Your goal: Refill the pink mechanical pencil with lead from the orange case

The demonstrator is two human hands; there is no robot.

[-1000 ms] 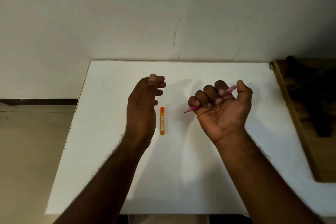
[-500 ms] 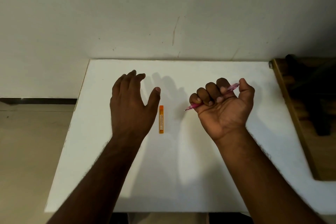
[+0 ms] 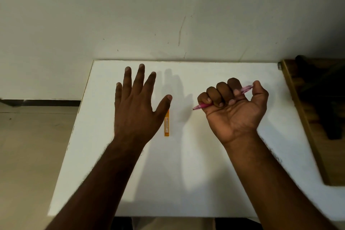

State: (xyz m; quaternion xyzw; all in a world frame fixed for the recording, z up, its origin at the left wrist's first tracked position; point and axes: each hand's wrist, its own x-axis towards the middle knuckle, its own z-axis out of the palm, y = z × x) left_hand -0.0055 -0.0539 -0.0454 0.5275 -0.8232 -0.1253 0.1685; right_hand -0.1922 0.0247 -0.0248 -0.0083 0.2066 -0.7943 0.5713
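— How were the hands seen?
— The left hand (image 3: 137,110) was spread flat, fingers straight, nothing held. The right hand (image 3: 234,110) was curled palm-up around the slim pink translucent mechanical pencil (image 3: 203,106), tip pointed left.

— And the lead?
— The narrow orange plastic lead case (image 3: 167,125) was laid on the white rectangular table (image 3: 205,173), just beside the left thumb.

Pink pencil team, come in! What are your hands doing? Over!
Right hand grips pink pencil, tip pointing left. Left hand open, fingers spread, above orange case on white table. Nothing blocking the case.
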